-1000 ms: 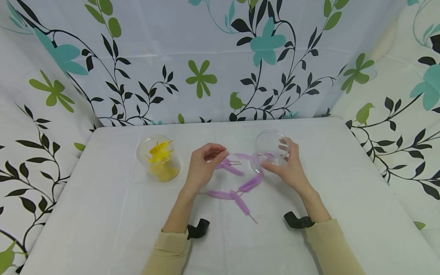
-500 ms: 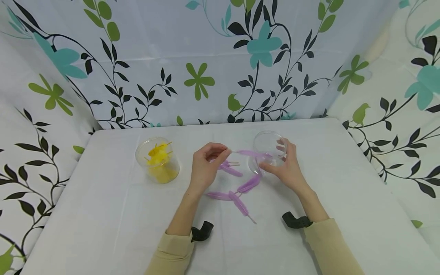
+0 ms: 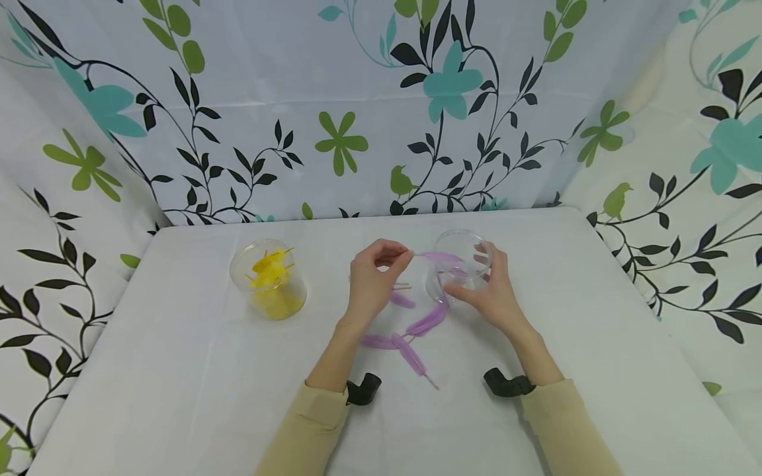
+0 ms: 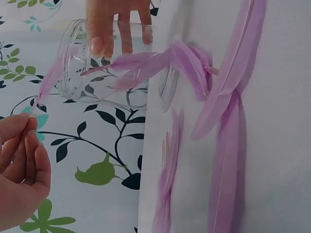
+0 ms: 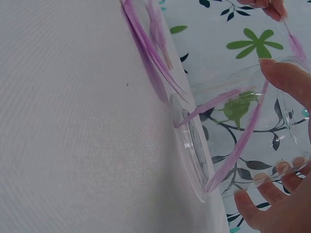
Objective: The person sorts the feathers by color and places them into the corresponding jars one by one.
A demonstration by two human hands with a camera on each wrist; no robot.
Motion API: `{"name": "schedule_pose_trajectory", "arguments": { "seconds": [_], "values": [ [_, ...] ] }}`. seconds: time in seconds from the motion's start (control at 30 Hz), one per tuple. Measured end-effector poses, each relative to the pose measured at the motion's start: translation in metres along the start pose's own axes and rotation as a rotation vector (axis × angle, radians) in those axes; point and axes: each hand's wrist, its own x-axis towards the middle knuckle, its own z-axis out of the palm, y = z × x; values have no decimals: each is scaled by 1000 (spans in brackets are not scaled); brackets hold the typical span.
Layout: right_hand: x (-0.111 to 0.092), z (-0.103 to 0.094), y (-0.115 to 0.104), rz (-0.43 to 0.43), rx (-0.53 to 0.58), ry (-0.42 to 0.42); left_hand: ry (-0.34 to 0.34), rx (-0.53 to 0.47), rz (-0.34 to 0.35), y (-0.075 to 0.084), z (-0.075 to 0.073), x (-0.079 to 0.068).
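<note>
My left hand (image 3: 374, 279) pinches a purple feather (image 3: 442, 256) by the tip of its quill, its vane lying over the mouth of a clear jar (image 3: 462, 231). Around that jar's side my right hand (image 3: 493, 294) has its thumb and fingers, and the jar stands upright on the table. Through the clear wall, in the right wrist view, purple feathers (image 5: 239, 145) show inside it. Several more lie loose on the table, among them one feather (image 3: 427, 321) close to the jar's base and another (image 3: 409, 355) nearer me. Part of a feather pile (image 3: 402, 300) is hidden behind my left hand.
At the left stands a second clear jar (image 3: 235, 268) with yellow feathers (image 3: 271, 272) in it, some sticking up near its rim. The white table (image 3: 178, 370) backs onto a leaf-patterned curtain (image 3: 268, 79).
My left hand has moved right and slightly up, carrying the feather from beside the jar to over its mouth. My right hand keeps its hold on the jar.
</note>
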Motion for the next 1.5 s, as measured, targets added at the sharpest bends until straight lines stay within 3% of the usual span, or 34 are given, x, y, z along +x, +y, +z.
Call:
{"name": "schedule_pose_trajectory", "arguments": {
  "seconds": [0.33, 0.8, 1.3, 1.5],
  "values": [
    [-1, 2, 0, -8, 3, -1, -86, -2, -16, 6, 19, 3],
    [-2, 3, -3, -24, 5, -3, -115, 4, -19, 6, 31, 5],
    [-2, 0, -3, -14, 1, 10, -91, -14, -58, -8, 20, 3],
    [-7, -3, -20, -1, 2, 1, -74, -17, -64, -18, 13, 1]
  ]
}}
